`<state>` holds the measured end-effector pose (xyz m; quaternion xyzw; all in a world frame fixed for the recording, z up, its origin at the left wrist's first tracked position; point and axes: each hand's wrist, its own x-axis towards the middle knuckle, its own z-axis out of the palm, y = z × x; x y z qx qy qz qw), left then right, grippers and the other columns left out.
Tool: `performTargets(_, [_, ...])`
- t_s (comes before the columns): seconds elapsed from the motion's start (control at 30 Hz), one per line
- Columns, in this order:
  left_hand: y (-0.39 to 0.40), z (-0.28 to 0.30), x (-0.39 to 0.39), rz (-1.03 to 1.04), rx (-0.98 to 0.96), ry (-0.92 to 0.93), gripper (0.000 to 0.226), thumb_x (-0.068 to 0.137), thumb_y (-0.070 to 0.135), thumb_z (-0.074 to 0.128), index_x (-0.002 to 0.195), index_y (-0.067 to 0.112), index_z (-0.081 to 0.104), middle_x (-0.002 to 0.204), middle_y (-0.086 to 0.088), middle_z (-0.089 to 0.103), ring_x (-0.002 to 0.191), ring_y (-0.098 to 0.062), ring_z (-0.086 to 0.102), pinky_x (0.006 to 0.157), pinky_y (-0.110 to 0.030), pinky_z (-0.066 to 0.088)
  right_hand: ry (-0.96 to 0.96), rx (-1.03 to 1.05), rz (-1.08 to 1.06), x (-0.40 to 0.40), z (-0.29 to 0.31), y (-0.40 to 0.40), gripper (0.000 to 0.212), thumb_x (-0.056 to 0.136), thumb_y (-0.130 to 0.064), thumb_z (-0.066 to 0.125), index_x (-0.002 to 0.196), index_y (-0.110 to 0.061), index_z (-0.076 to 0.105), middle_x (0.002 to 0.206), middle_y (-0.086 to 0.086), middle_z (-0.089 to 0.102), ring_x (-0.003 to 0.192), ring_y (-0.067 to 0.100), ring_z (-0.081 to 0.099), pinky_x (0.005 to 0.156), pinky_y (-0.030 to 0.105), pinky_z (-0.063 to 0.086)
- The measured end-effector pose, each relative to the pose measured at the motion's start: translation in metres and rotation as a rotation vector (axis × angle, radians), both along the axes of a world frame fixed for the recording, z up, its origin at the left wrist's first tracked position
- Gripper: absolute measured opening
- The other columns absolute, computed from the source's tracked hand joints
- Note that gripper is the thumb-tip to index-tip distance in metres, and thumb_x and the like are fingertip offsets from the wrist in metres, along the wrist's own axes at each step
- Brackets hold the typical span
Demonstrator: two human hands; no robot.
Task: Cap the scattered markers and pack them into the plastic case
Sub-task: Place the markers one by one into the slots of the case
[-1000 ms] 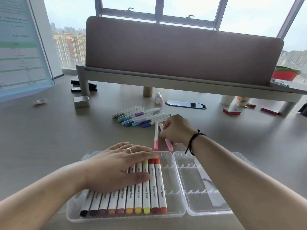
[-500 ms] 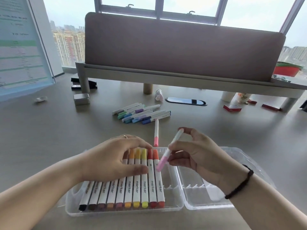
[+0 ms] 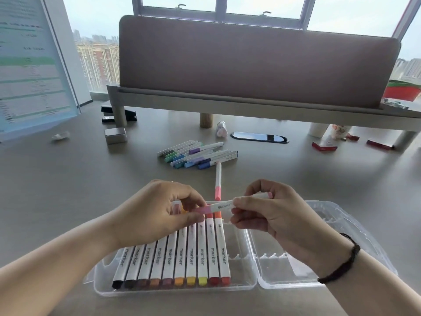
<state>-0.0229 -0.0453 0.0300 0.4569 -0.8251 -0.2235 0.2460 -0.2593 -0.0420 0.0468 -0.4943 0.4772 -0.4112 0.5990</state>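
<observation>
Grey desk (image 3: 68, 190) beneath city-view window (image 3: 262, 8)

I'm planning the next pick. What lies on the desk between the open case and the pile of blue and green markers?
In the head view, one pink-capped marker lies alone between the case and the pile.

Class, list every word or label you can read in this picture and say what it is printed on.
"marker": on each barrel of the packed markers in the plastic case.
Small print on the held pink marker: too blurred to read.
Print on a loose marker in the pile: unreadable.
Board on the left: text blurred, unreadable.
</observation>
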Motion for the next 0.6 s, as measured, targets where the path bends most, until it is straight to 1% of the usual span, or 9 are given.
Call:
performTargets(0.07, [0.0,-0.001,0.0,0.004,-0.019,-0.005,0.016,0.085,0.049,0.067,0.099,0.042,0.07,0.097,0.031,0.068,0.091,0.006,0.065,0.078,-0.011,0.049,0.058,-0.013,0.04,-0.002,0.001,0.0,0.015,0.08,0.0,0.076,0.082,0.001,0.062,0.079,0.025,0.073,0.067,0.03,0.071,0.064,0.033,0.062])
performTargets(0.13, [-0.001,-0.001,0.0,0.01,-0.054,-0.021,0.016,0.085,0.05,0.064,0.099,0.043,0.069,0.098,0.03,0.066,0.093,0.004,0.064,0.081,-0.013,0.048,0.271,-0.062,0.111,-0.005,0.003,0.002,0.019,0.078,-0.009,0.08,0.08,0.001,0.065,0.078,0.018,0.075,0.067,0.027,0.071,0.066,0.032,0.061])
performTargets(0.2, [-0.002,-0.001,0.0,0.002,-0.071,-0.033,0.016,0.086,0.047,0.065,0.101,0.044,0.069,0.099,0.028,0.065,0.096,0.001,0.063,0.083,-0.016,0.047,0.55,-0.129,0.176,-0.005,0.005,0.004,0.025,0.074,-0.024,0.086,0.076,-0.005,0.069,0.071,0.006,0.075,0.059,0.017,0.067,0.059,0.028,0.055])
performTargets(0.27, [-0.002,-0.002,0.0,-0.017,-0.076,-0.034,0.014,0.088,0.044,0.065,0.102,0.044,0.069,0.1,0.027,0.065,0.097,0.0,0.062,0.084,-0.017,0.047,0.68,-0.169,0.188,-0.004,0.007,0.008,0.028,0.069,-0.033,0.088,0.069,-0.012,0.07,0.059,-0.003,0.069,0.046,0.008,0.053,0.049,0.022,0.043])
performTargets(0.33, [-0.002,-0.002,-0.001,-0.029,-0.088,-0.034,0.015,0.09,0.043,0.065,0.105,0.044,0.068,0.101,0.027,0.066,0.099,0.001,0.062,0.085,-0.016,0.047,0.695,-0.192,0.203,-0.001,0.009,0.01,0.029,0.068,-0.035,0.089,0.066,-0.013,0.069,0.051,-0.006,0.062,0.04,0.004,0.043,0.044,0.018,0.035])
performTargets(0.4, [0.0,-0.004,-0.002,-0.006,-0.097,-0.026,0.019,0.09,0.047,0.064,0.109,0.045,0.066,0.105,0.031,0.064,0.102,0.006,0.061,0.086,-0.015,0.047,0.661,-0.199,0.229,0.001,0.009,0.012,0.024,0.071,-0.033,0.088,0.071,-0.016,0.071,0.059,-0.006,0.069,0.042,0.002,0.047,0.048,0.018,0.038])
performTargets(0.47, [-0.001,-0.007,-0.001,0.046,-0.11,-0.047,0.033,0.088,0.057,0.061,0.119,0.049,0.059,0.111,0.035,0.061,0.107,0.012,0.056,0.085,-0.014,0.048,0.644,-0.198,0.24,0.003,0.007,0.013,0.019,0.075,-0.03,0.085,0.08,-0.018,0.071,0.067,-0.003,0.074,0.046,0.002,0.054,0.052,0.019,0.042])
performTargets(0.53, [-0.002,-0.01,0.0,0.074,-0.133,-0.137,0.048,0.085,0.07,0.055,0.13,0.053,0.049,0.118,0.039,0.054,0.113,0.019,0.047,0.086,-0.013,0.044,0.627,-0.182,0.211,0.004,0.006,0.013,0.019,0.078,-0.026,0.084,0.085,-0.017,0.069,0.064,0.0,0.073,0.042,0.003,0.054,0.047,0.019,0.042])
performTargets(0.6, [-0.002,-0.01,0.0,0.064,-0.131,-0.228,0.049,0.086,0.073,0.05,0.131,0.054,0.045,0.122,0.04,0.049,0.115,0.022,0.041,0.087,-0.009,0.038,0.625,-0.152,0.178,0.004,0.004,0.012,0.021,0.079,-0.025,0.083,0.086,-0.014,0.067,0.06,0.003,0.071,0.037,0.004,0.051,0.043,0.021,0.041])
